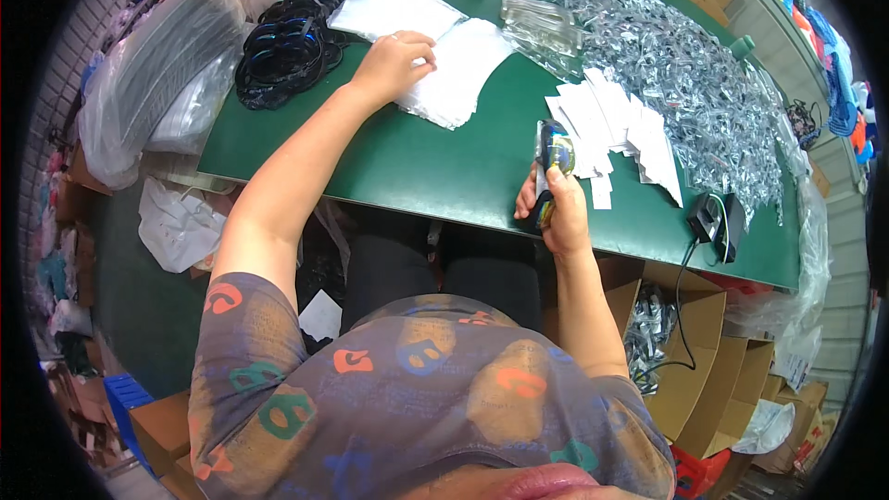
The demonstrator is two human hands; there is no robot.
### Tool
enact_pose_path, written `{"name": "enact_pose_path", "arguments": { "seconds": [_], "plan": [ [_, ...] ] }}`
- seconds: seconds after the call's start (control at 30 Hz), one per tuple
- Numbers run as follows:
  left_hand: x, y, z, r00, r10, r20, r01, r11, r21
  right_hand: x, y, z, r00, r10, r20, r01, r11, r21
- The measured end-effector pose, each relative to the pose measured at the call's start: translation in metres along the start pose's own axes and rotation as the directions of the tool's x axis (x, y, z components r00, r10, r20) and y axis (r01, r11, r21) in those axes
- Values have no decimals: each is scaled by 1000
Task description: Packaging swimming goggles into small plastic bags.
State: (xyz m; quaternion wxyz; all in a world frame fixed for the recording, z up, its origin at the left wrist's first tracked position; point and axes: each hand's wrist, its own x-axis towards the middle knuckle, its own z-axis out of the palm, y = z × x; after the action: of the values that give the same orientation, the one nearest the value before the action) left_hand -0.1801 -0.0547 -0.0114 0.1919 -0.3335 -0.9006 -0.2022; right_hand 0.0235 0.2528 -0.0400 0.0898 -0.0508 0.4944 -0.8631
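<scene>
While the left hand [396, 63] pinches one white pouch [435, 69] off the far-edge stack, right hand [554, 208] grips swim goggles [554, 156] at the bench's [444, 167] near edge; black goggles [282, 46] remain unpacked.

A green table [435, 167] carries the work. At its far left lies a heap of black goggles [282, 51]. Beside them sit stacks of white bags [435, 46], one under the left hand [394, 60]. A clear packet [542, 28] lies further back, in the middle. White cards [616, 125] fan out right of centre, touching a broad pile of silvery wrappers [690, 74] that runs along the right side. A black device [713, 218] with a cable sits at the near right edge.
</scene>
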Motion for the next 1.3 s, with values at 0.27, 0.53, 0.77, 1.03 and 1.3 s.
{"name": "enact_pose_path", "arguments": {
  "seconds": [0.27, 0.53, 0.77, 1.03, 1.3],
  "plan": [
    [-43, 70, -37, 965, 222, -141, -211, 973, 93, 0, 3, -1, 998, 16, 53, -12, 998, -66],
    [-90, 92, -19, 981, 193, -34, -193, 981, -17, -1, 5, 0, 998, 12, 57, -7, 996, -92],
    [-98, 99, -22, 963, 128, -236, -135, 991, -10, 0, 3, 2, 998, 14, 69, -7, 995, -99],
    [-109, 142, -32, 961, -132, -241, 29, 920, -390, -2, 8, -1, 995, -18, 95, 28, 993, -111],
    [-119, 177, -34, 939, -266, -219, 65, 762, -645, -40, -10, 59, 996, 51, 77, -45, 996, -77]
  ]
}}
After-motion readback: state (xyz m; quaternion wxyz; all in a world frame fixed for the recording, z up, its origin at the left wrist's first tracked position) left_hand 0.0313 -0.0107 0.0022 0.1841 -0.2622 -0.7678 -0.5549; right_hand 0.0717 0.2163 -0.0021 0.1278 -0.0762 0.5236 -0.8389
